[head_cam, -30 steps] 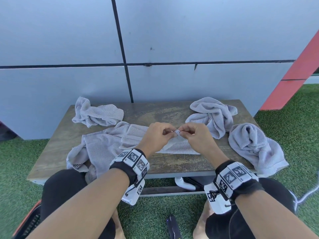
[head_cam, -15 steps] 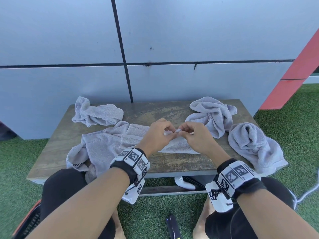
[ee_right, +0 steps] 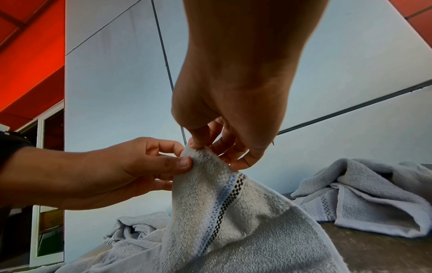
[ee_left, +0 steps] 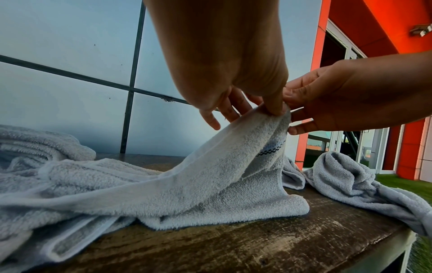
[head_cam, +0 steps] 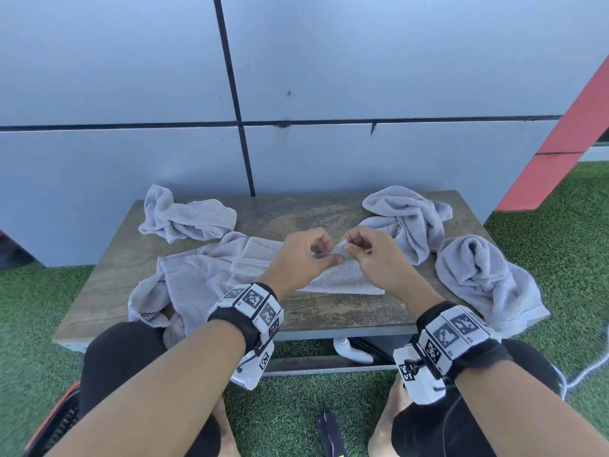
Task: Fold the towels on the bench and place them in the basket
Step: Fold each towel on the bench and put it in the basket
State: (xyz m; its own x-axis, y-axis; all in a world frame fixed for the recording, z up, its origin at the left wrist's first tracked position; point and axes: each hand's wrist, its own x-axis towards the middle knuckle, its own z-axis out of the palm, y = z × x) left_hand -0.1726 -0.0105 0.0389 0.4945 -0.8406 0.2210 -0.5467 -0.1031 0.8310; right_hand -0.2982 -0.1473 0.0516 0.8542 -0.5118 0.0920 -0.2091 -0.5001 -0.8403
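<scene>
A light grey towel [head_cam: 204, 275] lies spread over the middle and left of the wooden bench [head_cam: 346, 311], one end hanging off the front edge. My left hand [head_cam: 324, 255] and right hand [head_cam: 354, 247] meet above the bench's middle and both pinch the same raised corner of this towel [ee_left: 233, 157]. The corner [ee_right: 210, 177] carries a blue and black checked stripe. Three more crumpled grey towels lie around: back left [head_cam: 184, 217], back right [head_cam: 408, 219] and at the right end [head_cam: 484, 278]. No basket shows in any view.
A grey panelled wall [head_cam: 296, 77] stands right behind the bench. Green artificial grass [head_cam: 560, 232] surrounds it. A red slanted beam [head_cam: 566, 150] rises at the right. A white object [head_cam: 352, 351] lies under the bench, a white cable [head_cam: 590, 367] on the grass. My knees touch the front edge.
Both hands stayed together over the bench's middle, fingers shifting slightly on the towel corner. The towels on the bench have not moved.
</scene>
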